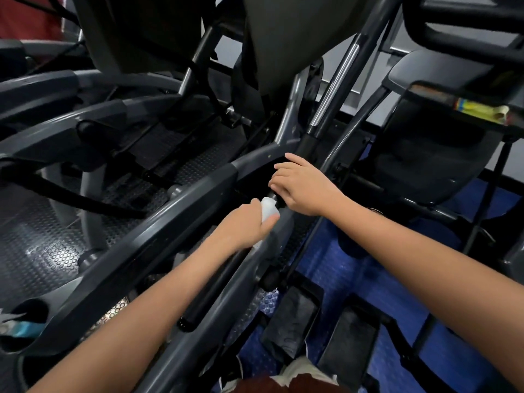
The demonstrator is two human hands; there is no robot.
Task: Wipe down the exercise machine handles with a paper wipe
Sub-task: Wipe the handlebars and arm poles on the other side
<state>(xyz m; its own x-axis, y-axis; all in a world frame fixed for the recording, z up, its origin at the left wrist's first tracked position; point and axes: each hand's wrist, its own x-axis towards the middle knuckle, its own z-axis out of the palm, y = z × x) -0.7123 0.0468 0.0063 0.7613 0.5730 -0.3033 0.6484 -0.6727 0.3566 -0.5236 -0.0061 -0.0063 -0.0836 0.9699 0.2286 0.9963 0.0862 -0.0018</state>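
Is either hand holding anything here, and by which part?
The left hand grips a small white bottle round its lower body. The right hand rests on the machine's black handle; no wipe shows.

The left hand (pixel 249 225) holds a small bottle (pixel 269 208) over the machine's handle bar (pixel 204 296). Just beyond it, the right hand (pixel 303 185) rests at the bottle's top. 2 pedals (pixel 295 316) lie below on the floor (pixel 354 268), right of the bar.
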